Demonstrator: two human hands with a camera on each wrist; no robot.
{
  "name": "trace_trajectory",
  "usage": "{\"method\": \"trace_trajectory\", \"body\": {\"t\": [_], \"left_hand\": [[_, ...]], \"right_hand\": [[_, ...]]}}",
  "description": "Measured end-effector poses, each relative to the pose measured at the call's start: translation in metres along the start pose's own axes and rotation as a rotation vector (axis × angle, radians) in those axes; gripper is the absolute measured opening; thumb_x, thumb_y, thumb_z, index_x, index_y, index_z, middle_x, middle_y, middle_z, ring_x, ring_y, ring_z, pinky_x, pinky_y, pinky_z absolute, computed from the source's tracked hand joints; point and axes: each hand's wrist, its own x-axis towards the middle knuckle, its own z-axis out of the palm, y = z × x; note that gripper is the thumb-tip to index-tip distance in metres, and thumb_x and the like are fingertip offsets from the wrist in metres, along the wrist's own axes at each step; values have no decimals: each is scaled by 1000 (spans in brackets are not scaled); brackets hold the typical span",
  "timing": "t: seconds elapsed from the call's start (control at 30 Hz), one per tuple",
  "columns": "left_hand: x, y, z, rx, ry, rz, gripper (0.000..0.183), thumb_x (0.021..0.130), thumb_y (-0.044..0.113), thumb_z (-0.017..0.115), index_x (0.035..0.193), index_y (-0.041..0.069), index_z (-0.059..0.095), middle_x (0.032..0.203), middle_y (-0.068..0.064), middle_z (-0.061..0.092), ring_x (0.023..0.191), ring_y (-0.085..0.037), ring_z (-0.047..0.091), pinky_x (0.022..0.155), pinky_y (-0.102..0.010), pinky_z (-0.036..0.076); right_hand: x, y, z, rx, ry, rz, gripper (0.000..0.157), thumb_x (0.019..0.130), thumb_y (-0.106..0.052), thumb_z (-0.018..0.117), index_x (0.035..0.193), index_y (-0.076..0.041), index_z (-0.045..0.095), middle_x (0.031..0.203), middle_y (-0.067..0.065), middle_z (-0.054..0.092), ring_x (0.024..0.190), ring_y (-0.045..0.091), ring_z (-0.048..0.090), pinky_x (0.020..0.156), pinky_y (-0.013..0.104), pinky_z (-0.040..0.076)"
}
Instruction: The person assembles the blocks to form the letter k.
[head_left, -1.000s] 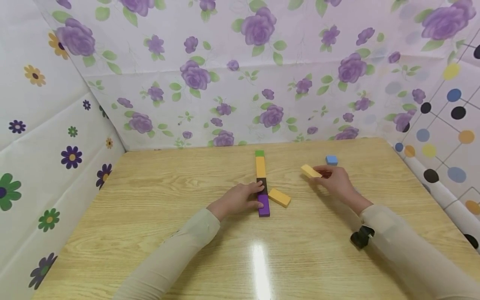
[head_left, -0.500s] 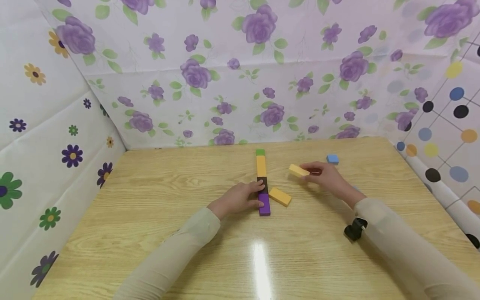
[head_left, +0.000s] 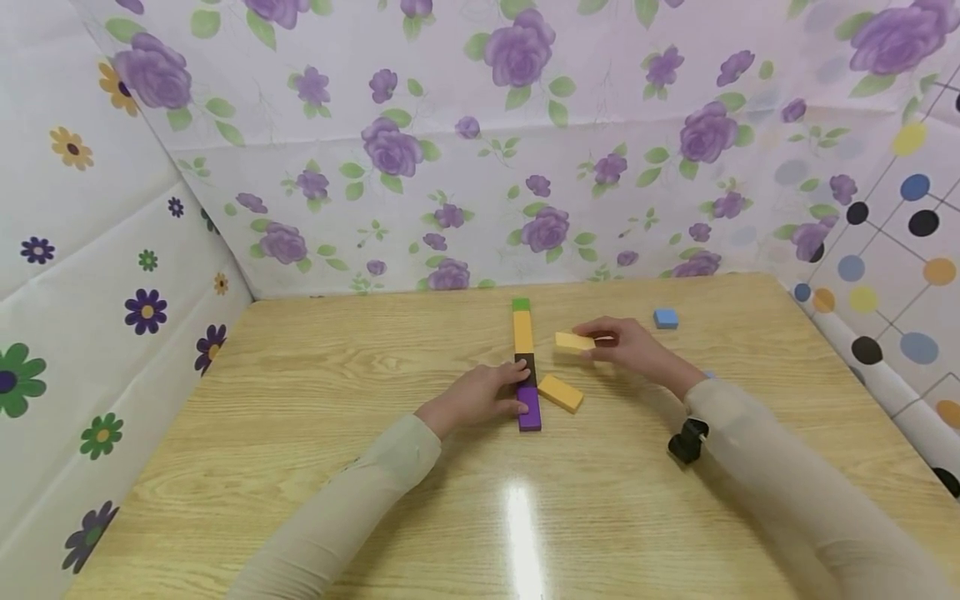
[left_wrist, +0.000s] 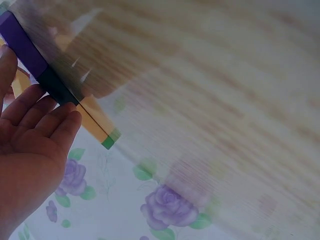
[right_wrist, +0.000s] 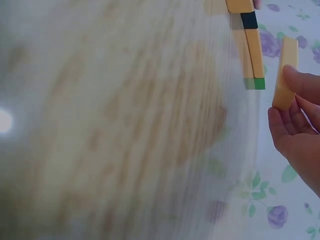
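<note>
A straight row of blocks lies on the table: a green block (head_left: 521, 305) at the far end, a yellow-orange block (head_left: 522, 332), a black block (head_left: 530, 377) and a purple block (head_left: 531, 417) nearest me. My left hand (head_left: 474, 398) rests against the row from the left, its fingertips on the black block and thumb on the purple one. To the right of the row, my right hand (head_left: 633, 346) pinches a yellow block (head_left: 572, 342) between thumb and fingers, above the table. Another yellow-orange block (head_left: 561, 394) lies slanted beside the row. The right wrist view shows the pinched block (right_wrist: 286, 75) apart from the row.
A small blue block (head_left: 665, 318) lies at the back right of the wooden table (head_left: 300, 358). Another bit of blue (head_left: 709, 375) shows behind the right wrist, mostly hidden. A black device (head_left: 687, 442) hangs under the right sleeve. Flowered cloth (head_left: 420, 225) stands behind the table.
My right hand has moved left with the yellow block, bringing it closer to the row, and the block has turned more level. The left hand stays in place on the row.
</note>
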Motion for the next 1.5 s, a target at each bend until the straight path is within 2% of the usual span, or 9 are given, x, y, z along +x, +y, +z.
{"method": "trace_trajectory", "body": {"t": [0.13,0.27,0.73,0.97,1.5], "left_hand": [[0,0,0,3,1,2,63,92,37,63,143,7,45,151,-7,37,137,-28,36,112,-40,32],[0,0,-1,6,6,13,62,92,37,63,142,6,45,150,-8,38,136,-29,37,111,-39,33],[2,-2,0,11,11,13,62,92,37,63,142,6,46,150,-8,38,135,-28,39,111,-39,34],[1,-1,0,3,8,15,62,92,37,63,143,6,45,150,-8,38,136,-27,39,111,-39,34],[1,-2,1,-18,25,34,61,92,34,65,142,4,46,148,-10,39,135,-28,39,110,-37,35]], "right_hand": [[7,4,2,-31,-32,-84,38,91,-5,65,128,3,57,131,21,55,124,38,48,102,47,43],[13,5,6,-81,-53,-121,35,91,2,63,126,5,58,126,22,56,120,38,50,102,48,43],[25,4,9,-192,-124,-112,34,88,5,65,121,-1,64,124,17,59,119,35,52,103,49,42],[27,0,11,-243,-141,-106,35,88,5,65,122,-2,64,123,15,60,120,33,52,103,46,43],[35,-3,16,-245,-168,-109,38,86,6,67,123,-3,64,124,15,59,121,33,52,103,44,44]]}}
